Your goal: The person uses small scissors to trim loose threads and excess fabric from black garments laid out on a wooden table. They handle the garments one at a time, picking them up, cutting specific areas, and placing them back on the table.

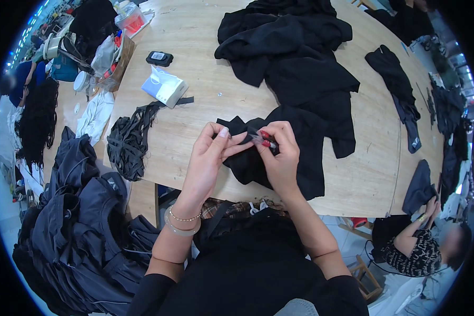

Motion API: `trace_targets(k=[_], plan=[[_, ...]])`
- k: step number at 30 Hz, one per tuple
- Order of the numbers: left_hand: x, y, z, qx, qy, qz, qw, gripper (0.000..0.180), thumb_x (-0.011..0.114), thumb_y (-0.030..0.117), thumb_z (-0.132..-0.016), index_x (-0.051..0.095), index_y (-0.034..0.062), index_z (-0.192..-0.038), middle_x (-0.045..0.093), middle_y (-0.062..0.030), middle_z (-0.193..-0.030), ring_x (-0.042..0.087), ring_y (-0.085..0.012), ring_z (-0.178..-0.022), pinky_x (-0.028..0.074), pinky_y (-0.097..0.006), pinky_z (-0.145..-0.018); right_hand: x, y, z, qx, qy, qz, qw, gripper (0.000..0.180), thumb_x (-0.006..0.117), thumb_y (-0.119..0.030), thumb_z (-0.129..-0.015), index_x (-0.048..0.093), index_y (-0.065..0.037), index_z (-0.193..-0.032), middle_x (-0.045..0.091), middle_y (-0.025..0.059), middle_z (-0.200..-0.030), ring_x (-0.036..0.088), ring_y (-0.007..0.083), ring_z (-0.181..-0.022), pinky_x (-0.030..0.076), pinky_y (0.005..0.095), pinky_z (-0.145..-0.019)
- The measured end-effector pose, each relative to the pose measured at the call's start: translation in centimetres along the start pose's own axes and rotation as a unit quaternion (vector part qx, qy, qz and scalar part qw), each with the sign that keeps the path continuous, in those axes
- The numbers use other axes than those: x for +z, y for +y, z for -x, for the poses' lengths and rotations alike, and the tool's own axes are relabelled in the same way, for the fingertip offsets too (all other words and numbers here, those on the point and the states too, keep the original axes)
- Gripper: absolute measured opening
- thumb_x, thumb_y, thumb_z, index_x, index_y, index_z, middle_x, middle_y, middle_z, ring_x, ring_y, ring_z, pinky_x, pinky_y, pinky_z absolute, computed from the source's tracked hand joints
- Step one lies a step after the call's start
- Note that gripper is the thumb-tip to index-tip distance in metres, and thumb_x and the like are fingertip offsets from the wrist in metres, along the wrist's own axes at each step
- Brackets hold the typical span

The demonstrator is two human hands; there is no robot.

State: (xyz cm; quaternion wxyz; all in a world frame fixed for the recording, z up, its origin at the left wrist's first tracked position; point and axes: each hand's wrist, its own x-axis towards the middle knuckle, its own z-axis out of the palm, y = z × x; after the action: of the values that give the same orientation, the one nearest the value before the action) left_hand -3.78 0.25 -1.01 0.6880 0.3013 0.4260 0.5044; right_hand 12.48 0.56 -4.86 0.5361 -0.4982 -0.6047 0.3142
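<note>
Garment (303, 134), black, probably soft, best held at its edge; left hand (209, 150) pinching it, right hand (280, 160) gripping red-handled snips (267, 142).

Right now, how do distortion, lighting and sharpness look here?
Head view throughout: the table bows along its edges; ceiling lights make bright dots, upper left; black cloth loses some fold detail; left hand and right hand look fairly sharp.

Two bare hands (208, 150), two bracelets (184, 232), one red-handled tool (265, 135), one tissue packet (170, 95), one black device (159, 58) and one strap bundle (129, 141) on view
</note>
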Motion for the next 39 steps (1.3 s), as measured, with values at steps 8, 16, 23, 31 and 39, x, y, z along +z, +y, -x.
trace_targets(k=[8, 16, 23, 31, 39], plan=[[0.9, 0.1, 0.1, 0.042, -0.069, -0.366, 0.927, 0.026, 0.069, 0.002, -0.090, 0.063, -0.0036, -0.115, 0.063, -0.0013, -0.087, 0.057, -0.0060, -0.074, 0.048, -0.021, -0.073, -2.9, 0.1, -1.8, 0.165, -0.090, -0.169, 0.967, 0.014, 0.062, -0.014, -0.097, 0.061, 0.000, -0.093, 0.057, -0.0030, -0.082, 0.048, 0.0040, -0.081, 0.039, 0.0201, -0.075], [0.1, -1.3, -0.7, -0.140, -0.111, 0.013, 0.984, 0.039, 0.053, 0.033, -0.104, 0.069, -0.0025, -0.103, 0.067, -0.0030, -0.084, 0.059, -0.0076, -0.072, 0.048, -0.023, -0.067, -3.6, -0.6, -3.7, 0.150, -0.107, -0.146, 0.972, 0.015, 0.065, -0.014, -0.095, 0.062, 0.000, -0.093, 0.057, -0.0018, -0.082, 0.049, 0.0056, -0.080, 0.040, 0.0213, -0.075], [1.4, 0.5, -0.4, -0.166, -0.045, 0.065, 0.983, 0.035, 0.055, 0.031, -0.103, 0.069, -0.0012, -0.102, 0.063, 0.0000, -0.077, 0.055, -0.0047, -0.065, 0.048, -0.021, -0.062, -5.4, -3.4, -3.2, 0.010, -0.159, 0.008, 0.987, 0.022, 0.077, 0.000, -0.078, 0.067, -0.004, -0.097, 0.054, 0.0016, -0.082, 0.053, 0.0103, -0.075, 0.043, 0.0254, -0.064], [1.2, 0.3, -0.8, -0.092, -0.058, -0.033, 0.993, 0.027, 0.064, 0.018, -0.098, 0.062, 0.0018, -0.119, 0.063, 0.0036, -0.080, 0.052, -0.0017, -0.068, 0.045, -0.018, -0.064, -4.5, -2.5, -3.1, -0.017, -0.171, -0.002, 0.985, 0.018, 0.068, 0.012, -0.073, 0.066, 0.000, -0.087, 0.058, 0.0068, -0.075, 0.058, 0.0149, -0.069, 0.045, 0.0296, -0.062], [0.3, -0.2, -1.3, 0.022, -0.061, -0.067, 0.996, 0.026, 0.060, 0.006, -0.098, 0.056, 0.0029, -0.124, 0.066, 0.0010, -0.088, 0.058, -0.0029, -0.082, 0.045, -0.019, -0.074, -3.1, -2.8, -4.1, 0.170, -0.143, -0.207, 0.953, 0.016, 0.072, -0.013, -0.090, 0.065, 0.001, -0.084, 0.058, -0.0035, -0.079, 0.049, 0.0033, -0.075, 0.040, 0.0204, -0.070]])
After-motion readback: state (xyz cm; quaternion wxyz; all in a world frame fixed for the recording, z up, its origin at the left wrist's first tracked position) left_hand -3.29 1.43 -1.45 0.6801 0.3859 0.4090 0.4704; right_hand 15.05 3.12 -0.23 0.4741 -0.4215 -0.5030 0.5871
